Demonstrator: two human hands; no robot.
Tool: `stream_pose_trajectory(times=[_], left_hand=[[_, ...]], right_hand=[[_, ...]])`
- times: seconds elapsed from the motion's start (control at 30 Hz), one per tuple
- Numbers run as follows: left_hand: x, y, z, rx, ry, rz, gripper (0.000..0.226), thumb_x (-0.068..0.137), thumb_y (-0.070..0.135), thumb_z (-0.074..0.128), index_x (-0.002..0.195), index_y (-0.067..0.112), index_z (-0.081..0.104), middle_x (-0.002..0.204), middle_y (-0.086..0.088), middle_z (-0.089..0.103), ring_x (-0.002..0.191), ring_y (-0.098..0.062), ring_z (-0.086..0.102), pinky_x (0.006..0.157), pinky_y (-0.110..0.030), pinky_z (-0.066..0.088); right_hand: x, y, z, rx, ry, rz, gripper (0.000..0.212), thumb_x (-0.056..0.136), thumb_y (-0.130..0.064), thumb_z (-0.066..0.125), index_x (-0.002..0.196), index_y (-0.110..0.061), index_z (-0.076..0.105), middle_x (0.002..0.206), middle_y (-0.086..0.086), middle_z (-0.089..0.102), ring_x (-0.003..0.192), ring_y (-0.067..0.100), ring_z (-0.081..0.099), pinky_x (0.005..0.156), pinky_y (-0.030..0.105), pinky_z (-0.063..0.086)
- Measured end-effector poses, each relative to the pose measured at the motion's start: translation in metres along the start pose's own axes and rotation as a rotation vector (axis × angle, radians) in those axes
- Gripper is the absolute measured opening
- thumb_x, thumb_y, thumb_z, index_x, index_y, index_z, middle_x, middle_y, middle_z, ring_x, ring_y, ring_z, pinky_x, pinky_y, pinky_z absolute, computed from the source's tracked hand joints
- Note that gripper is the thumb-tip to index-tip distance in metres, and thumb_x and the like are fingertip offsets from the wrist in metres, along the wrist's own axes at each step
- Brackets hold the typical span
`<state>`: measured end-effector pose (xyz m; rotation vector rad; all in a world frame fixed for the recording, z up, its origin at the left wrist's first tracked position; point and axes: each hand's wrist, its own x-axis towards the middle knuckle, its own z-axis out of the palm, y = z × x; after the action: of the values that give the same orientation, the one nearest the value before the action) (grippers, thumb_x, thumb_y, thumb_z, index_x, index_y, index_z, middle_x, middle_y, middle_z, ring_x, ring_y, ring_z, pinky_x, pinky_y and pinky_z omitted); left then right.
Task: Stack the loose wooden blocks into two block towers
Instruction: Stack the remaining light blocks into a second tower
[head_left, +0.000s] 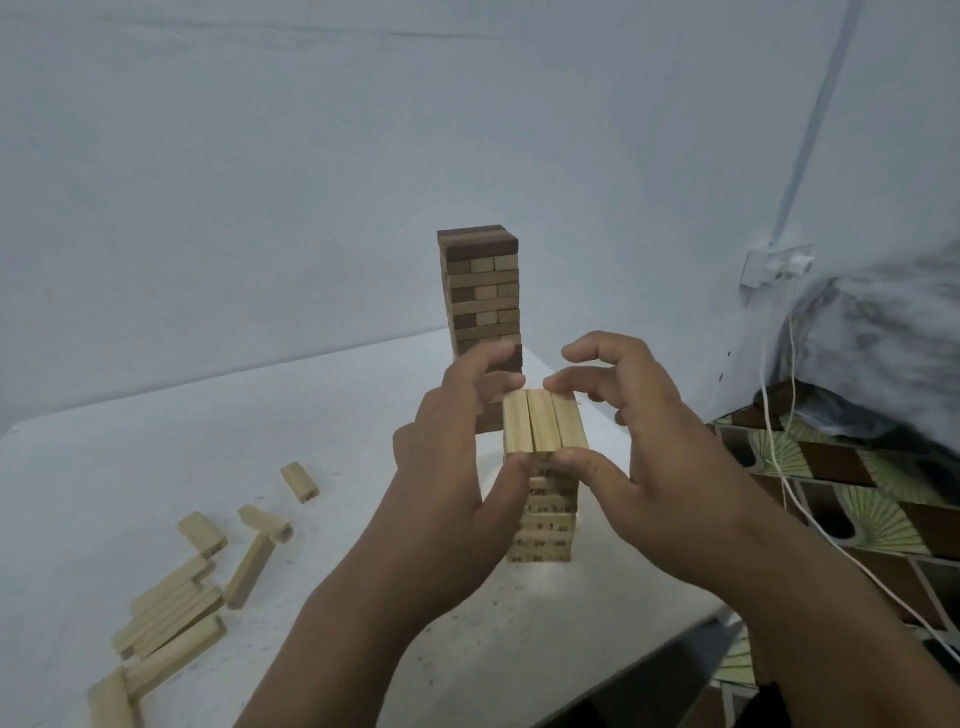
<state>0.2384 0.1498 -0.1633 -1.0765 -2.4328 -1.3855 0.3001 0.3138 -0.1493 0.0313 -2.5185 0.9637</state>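
- Loose pale wooden blocks (171, 613) lie scattered on the left part of the white table (322, 415), some bunched side by side, a few apart nearer the middle.
- The left hand (447, 467) is at the left side of the pale tower (543, 514); its grip is curled, thumb pressed against the near end of the top layer, fingers round toward the far end.
- The top layer (543, 426) is three pale blocks side by side, lengthwise away from the camera, on the stack of numbered blocks at the table's middle.
- Behind it, near the wall, stands the taller dark tower (480, 291) of brown and tan blocks.
- The right hand (649, 447) pinches the top layer's right side: thumb at the near end, a fingertip on the far end, other fingers raised.
- A white cable (779, 452) hangs from a wall socket (776, 265) at right, over patterned tiles (841, 499).
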Motion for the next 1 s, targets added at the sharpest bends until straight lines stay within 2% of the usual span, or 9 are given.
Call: stream_pose_trajectory(times=[0.1,0.2,0.23,0.33,0.43,0.5,0.57,0.73,1.0], left_hand=[[0.001,-0.005,0.003,0.013,-0.013,-0.034,0.068,0.094,0.038,0.057,0.13,0.067,0.008,0.138,0.035,0.038,0.126,0.004,0.036,0.101,-0.03,0.022],[0.002,-0.007,0.003,0.011,-0.018,-0.084,0.074,0.093,0.038,0.059,0.137,0.065,0.005,0.141,0.04,0.031,0.138,-0.001,0.028,0.113,-0.042,0.022],[0.002,-0.007,0.002,0.011,-0.004,-0.096,0.076,0.092,0.038,0.061,0.137,0.065,0.005,0.139,0.044,0.028,0.138,0.001,0.026,0.115,-0.045,0.023],[-0.003,-0.01,0.001,0.036,0.095,-0.103,0.065,0.089,0.04,0.063,0.132,0.065,0.02,0.13,0.049,0.033,0.131,0.004,0.033,0.113,-0.046,0.03],[-0.008,-0.013,0.004,0.103,0.185,-0.062,0.035,0.085,0.048,0.055,0.111,0.067,0.042,0.117,0.053,0.04,0.12,0.017,0.036,0.107,-0.044,0.036],[-0.009,-0.016,0.007,0.116,0.221,-0.047,0.02,0.083,0.05,0.053,0.101,0.061,0.054,0.113,0.048,0.049,0.117,0.015,0.041,0.103,-0.047,0.041],[-0.008,-0.019,0.008,0.117,0.251,-0.035,0.016,0.084,0.048,0.055,0.098,0.054,0.06,0.11,0.042,0.055,0.117,0.011,0.046,0.1,-0.047,0.044],[-0.008,-0.017,0.009,0.121,0.262,-0.042,0.017,0.085,0.046,0.058,0.098,0.057,0.059,0.111,0.046,0.053,0.117,0.011,0.047,0.099,-0.047,0.046],[-0.008,-0.014,0.007,0.166,0.229,-0.1,0.022,0.088,0.05,0.058,0.096,0.068,0.05,0.11,0.058,0.041,0.113,0.024,0.038,0.102,-0.05,0.043]], right_hand=[[0.002,0.006,0.0,0.022,-0.033,0.0,0.069,0.086,-0.027,0.069,0.122,-0.06,0.02,0.134,-0.022,0.043,0.117,-0.002,0.036,0.063,-0.003,0.038],[0.001,0.01,-0.001,0.048,-0.029,-0.003,0.071,0.084,-0.032,0.069,0.128,-0.06,0.021,0.137,-0.025,0.041,0.126,-0.002,0.034,0.093,0.015,0.035],[-0.001,0.012,-0.002,0.039,-0.005,-0.011,0.071,0.083,-0.034,0.07,0.13,-0.06,0.022,0.138,-0.027,0.04,0.126,-0.005,0.034,0.097,0.02,0.035],[-0.009,0.022,-0.002,0.009,0.119,-0.052,0.058,0.081,-0.042,0.071,0.125,-0.057,0.037,0.127,-0.033,0.042,0.116,-0.013,0.036,0.088,0.014,0.035],[-0.014,0.027,0.004,-0.049,0.229,-0.134,0.037,0.078,-0.048,0.069,0.113,-0.045,0.057,0.116,-0.03,0.053,0.111,-0.001,0.047,0.083,0.017,0.039],[-0.014,0.027,0.011,-0.07,0.286,-0.164,0.032,0.076,-0.047,0.069,0.106,-0.035,0.065,0.109,-0.023,0.059,0.105,0.005,0.051,0.083,0.018,0.043],[-0.012,0.026,0.016,-0.082,0.327,-0.169,0.027,0.076,-0.046,0.069,0.1,-0.032,0.069,0.103,-0.022,0.061,0.101,0.004,0.053,0.083,0.013,0.041],[-0.011,0.025,0.021,-0.091,0.347,-0.138,0.015,0.077,-0.047,0.067,0.091,-0.042,0.064,0.098,-0.037,0.051,0.099,0.0,0.052,0.079,0.009,0.035],[-0.009,0.025,0.023,-0.083,0.358,-0.121,0.016,0.077,-0.045,0.071,0.092,-0.039,0.065,0.099,-0.037,0.051,0.101,-0.003,0.049,0.079,0.008,0.034]])
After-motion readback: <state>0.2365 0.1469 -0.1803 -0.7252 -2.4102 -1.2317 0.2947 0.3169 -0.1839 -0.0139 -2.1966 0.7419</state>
